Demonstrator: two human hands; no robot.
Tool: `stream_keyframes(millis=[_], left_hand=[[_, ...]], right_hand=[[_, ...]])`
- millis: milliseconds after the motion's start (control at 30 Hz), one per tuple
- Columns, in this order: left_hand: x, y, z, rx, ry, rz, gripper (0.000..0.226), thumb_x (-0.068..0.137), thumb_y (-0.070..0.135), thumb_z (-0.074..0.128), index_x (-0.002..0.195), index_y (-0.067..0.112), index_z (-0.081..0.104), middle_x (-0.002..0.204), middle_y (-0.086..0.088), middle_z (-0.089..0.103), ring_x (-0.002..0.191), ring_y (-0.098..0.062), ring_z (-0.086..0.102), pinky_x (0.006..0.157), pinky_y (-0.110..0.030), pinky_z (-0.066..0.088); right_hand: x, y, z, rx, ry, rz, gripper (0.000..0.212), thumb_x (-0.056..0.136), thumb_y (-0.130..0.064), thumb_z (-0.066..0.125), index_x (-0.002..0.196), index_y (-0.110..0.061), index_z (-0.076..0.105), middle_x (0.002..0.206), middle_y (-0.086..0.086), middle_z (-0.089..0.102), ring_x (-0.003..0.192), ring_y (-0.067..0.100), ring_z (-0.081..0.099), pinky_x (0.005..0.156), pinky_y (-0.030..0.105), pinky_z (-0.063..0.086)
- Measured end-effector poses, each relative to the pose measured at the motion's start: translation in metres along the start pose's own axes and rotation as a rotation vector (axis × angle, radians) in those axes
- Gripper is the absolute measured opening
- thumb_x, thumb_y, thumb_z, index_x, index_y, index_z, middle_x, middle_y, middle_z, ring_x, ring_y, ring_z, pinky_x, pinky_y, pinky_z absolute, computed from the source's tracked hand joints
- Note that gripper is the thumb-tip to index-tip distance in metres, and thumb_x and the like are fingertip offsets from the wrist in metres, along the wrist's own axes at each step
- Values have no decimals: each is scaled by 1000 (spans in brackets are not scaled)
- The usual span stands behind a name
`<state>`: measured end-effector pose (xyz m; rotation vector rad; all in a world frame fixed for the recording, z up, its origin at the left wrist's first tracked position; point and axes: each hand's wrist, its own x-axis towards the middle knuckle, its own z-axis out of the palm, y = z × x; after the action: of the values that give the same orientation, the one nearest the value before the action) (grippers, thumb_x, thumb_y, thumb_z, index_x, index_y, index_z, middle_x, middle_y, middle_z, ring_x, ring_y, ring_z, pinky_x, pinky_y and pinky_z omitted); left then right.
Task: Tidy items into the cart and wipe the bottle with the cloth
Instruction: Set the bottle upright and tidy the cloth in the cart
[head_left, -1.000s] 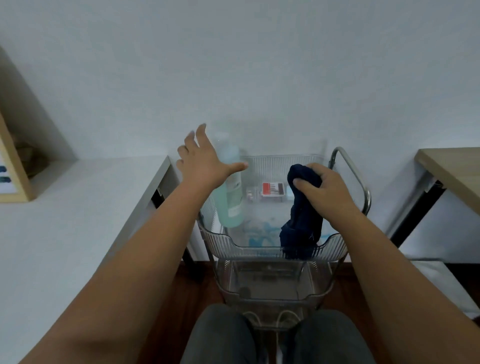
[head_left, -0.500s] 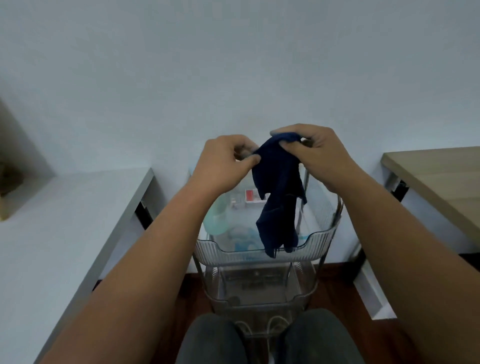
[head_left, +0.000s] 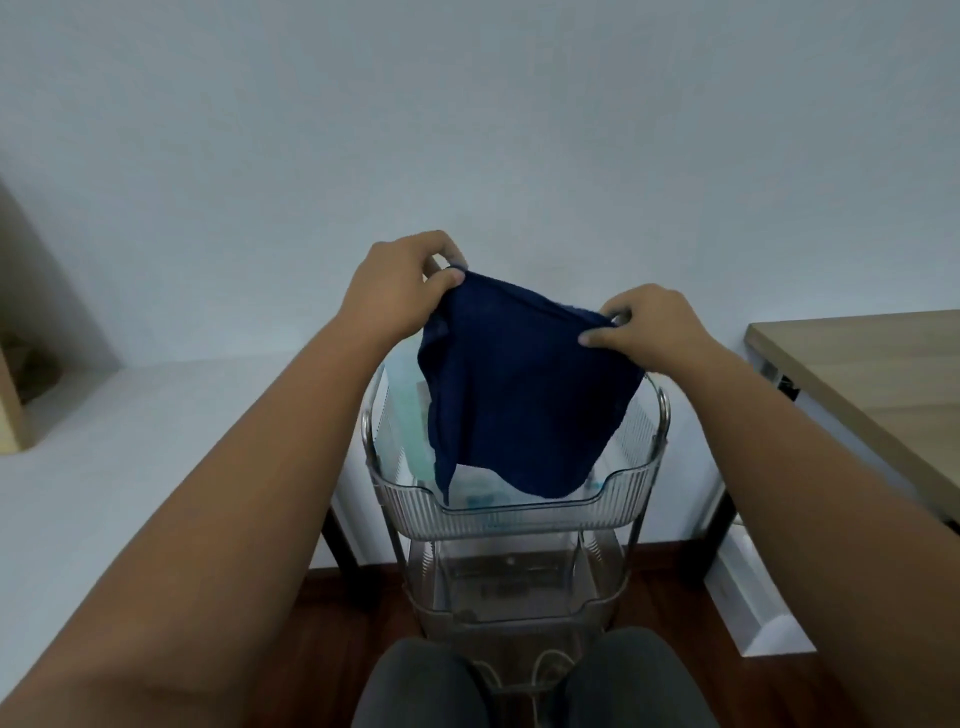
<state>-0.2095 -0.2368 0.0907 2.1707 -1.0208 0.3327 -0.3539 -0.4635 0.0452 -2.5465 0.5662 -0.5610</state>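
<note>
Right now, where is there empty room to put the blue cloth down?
The white tabletop left of the clear plastic cart looks bare, bordered by the wall and a wooden box. The light wooden tabletop on the right also looks bare. The cart's top tray is crowded, with a pale green bottle behind the dark blue cloth spread between both hands.

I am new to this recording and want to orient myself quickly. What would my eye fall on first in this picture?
First, the dark blue cloth, spread open in the middle of the view and pinched at its top corners by the left hand and the right hand. It hangs over the top tray of a clear plastic cart, between a white table on the left and a wooden table on the right.
</note>
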Motion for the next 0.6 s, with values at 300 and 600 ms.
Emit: stream_keyframes(millis=[300, 600], left_hand=[[-27, -31, -11, -165, -331, 121, 20, 87, 17, 72, 89, 37, 76, 80, 20, 74, 78, 4, 68, 74, -8, 49], [-74, -52, 88, 543, -567, 63, 37, 91, 33, 63, 128, 35, 59, 114, 6, 64, 106, -17, 60, 83, -32, 51]], right_hand=[[-13, 19, -19, 210, -68, -71, 17, 66, -28, 86, 78, -33, 75, 81, -4, 72, 60, -4, 58, 61, 21, 46], [-15, 27, 72, -256, -308, 94, 42, 78, -20, 74, 118, -24, 62, 120, 6, 58, 93, 20, 58, 72, 25, 42]])
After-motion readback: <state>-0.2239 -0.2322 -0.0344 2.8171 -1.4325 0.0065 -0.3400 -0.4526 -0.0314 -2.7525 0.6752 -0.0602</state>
